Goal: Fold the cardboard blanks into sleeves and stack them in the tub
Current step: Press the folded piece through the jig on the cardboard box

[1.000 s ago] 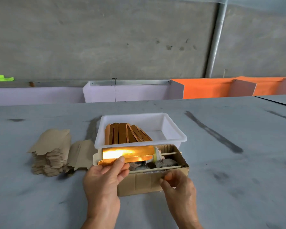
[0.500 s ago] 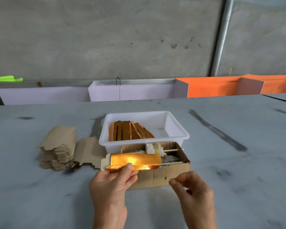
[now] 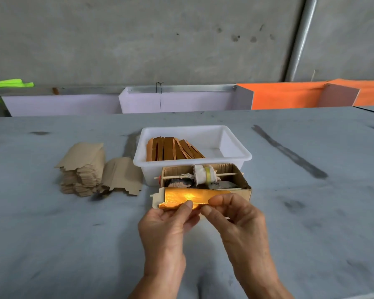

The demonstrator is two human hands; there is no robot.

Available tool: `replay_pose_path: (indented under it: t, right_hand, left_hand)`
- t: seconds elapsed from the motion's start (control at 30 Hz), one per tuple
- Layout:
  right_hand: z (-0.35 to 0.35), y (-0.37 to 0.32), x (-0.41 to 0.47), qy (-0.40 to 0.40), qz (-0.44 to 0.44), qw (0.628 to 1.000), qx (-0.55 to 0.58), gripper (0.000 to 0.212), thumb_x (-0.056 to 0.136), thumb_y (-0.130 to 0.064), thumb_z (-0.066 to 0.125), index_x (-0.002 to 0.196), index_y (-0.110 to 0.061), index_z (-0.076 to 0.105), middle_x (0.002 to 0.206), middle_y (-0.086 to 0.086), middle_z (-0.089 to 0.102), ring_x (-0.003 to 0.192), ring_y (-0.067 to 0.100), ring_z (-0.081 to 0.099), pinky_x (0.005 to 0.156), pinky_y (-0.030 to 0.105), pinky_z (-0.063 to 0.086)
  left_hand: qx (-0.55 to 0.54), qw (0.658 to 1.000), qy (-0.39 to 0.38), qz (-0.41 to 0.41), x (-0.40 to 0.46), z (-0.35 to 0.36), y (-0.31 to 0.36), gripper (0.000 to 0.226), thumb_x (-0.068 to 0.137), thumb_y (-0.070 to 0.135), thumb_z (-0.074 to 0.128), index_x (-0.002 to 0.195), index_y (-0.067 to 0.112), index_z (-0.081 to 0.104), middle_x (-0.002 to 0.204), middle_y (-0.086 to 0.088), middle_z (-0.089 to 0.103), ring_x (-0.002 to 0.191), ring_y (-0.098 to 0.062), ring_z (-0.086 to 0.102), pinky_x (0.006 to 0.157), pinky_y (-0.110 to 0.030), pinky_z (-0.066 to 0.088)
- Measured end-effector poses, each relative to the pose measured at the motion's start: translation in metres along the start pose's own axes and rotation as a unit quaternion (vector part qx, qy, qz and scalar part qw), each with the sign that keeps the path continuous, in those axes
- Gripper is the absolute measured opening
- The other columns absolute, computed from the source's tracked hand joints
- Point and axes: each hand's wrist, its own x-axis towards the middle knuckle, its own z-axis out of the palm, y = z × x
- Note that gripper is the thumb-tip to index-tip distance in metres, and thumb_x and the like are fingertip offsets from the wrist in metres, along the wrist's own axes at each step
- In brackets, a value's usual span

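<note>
A shiny gold cardboard blank (image 3: 188, 198) with a pale tab at its left end is held above the table, just in front of a small brown box. My left hand (image 3: 166, 227) grips its lower left edge, thumb on top. My right hand (image 3: 235, 214) pinches its lower right edge with thumb and fingers. A white plastic tub (image 3: 235, 147) stands behind the box, with several folded gold-brown sleeves (image 3: 173, 148) leaning in its left half. Unfolded brown blanks (image 3: 82, 169) are piled to the left.
The open brown cardboard box (image 3: 245, 190) holds a wrapped roller on a thin stick and sits against the tub's front. A loose blank (image 3: 123, 175) lies beside the pile. Lilac and orange bins (image 3: 181, 102) line the far table edge under a grey wall.
My left hand has pulled the gold blank out of the box toward me. My right hand left the box's front and came over to pinch the blank's right edge.
</note>
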Motion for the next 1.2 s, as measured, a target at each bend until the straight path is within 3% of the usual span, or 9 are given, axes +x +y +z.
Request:
replay_pose_path:
  t: [0.1,0.2,0.37,0.53,0.93,1.2]
  right_hand:
    - [-0.001,0.002,0.000,0.005,0.019,0.999,-0.026,0.016,0.074,0.000,0.075,0.073,-0.015,0.068,0.061,0.006,0.067,0.060,0.012,0.060,0.058,0.023,0.047]
    - [-0.002,0.004,0.000,0.015,0.043,0.998,-0.038,0.018,0.073,0.000,0.076,0.074,-0.015,0.065,0.059,0.005,0.066,0.061,0.017,0.062,0.063,0.031,0.052]
    - [0.000,0.005,0.000,-0.012,0.066,0.997,-0.035,0.023,0.074,0.004,0.074,0.064,-0.013,0.062,0.050,-0.001,0.055,0.048,0.011,0.046,0.048,0.022,0.041]
    - [0.002,0.005,-0.001,-0.028,0.091,0.995,-0.039,0.019,0.075,0.004,0.073,0.072,-0.014,0.068,0.063,0.014,0.067,0.057,0.020,0.053,0.053,0.028,0.044]
    - [0.004,0.005,-0.001,-0.039,0.111,0.990,-0.079,0.020,0.075,0.000,0.074,0.076,-0.020,0.071,0.056,-0.005,0.065,0.052,0.002,0.056,0.049,0.012,0.042]
    - [0.005,0.004,-0.001,-0.038,0.121,0.987,-0.099,0.019,0.076,-0.001,0.073,0.081,-0.019,0.072,0.070,0.011,0.069,0.055,0.010,0.054,0.048,0.016,0.043]
  left_hand:
    - [0.002,1.000,0.000,-0.007,-0.001,-0.003,-0.001,0.010,0.078,-0.011,0.065,0.082,-0.002,0.067,0.069,-0.017,0.071,0.060,-0.027,0.070,0.056,-0.030,0.058]
    - [0.003,1.000,0.007,-0.017,-0.003,-0.004,-0.004,0.009,0.078,-0.011,0.065,0.084,-0.004,0.066,0.068,-0.017,0.071,0.060,-0.027,0.070,0.054,-0.029,0.057]
    - [0.007,1.000,0.012,-0.026,-0.004,-0.008,-0.006,0.013,0.078,-0.010,0.065,0.091,-0.008,0.065,0.074,-0.021,0.070,0.060,-0.027,0.069,0.056,-0.030,0.058]
    - [0.000,0.999,0.014,-0.030,-0.005,-0.011,-0.008,0.012,0.079,-0.011,0.064,0.090,-0.010,0.065,0.072,-0.019,0.070,0.059,-0.027,0.069,0.054,-0.029,0.058]
    - [-0.009,0.999,0.017,-0.030,-0.005,-0.012,-0.008,0.010,0.078,-0.013,0.064,0.084,-0.005,0.066,0.068,-0.016,0.070,0.058,-0.025,0.069,0.053,-0.028,0.057]
    - [-0.006,1.000,0.012,-0.027,-0.006,-0.013,-0.009,0.011,0.078,-0.013,0.063,0.083,-0.003,0.067,0.068,-0.015,0.070,0.060,-0.026,0.069,0.055,-0.029,0.057]
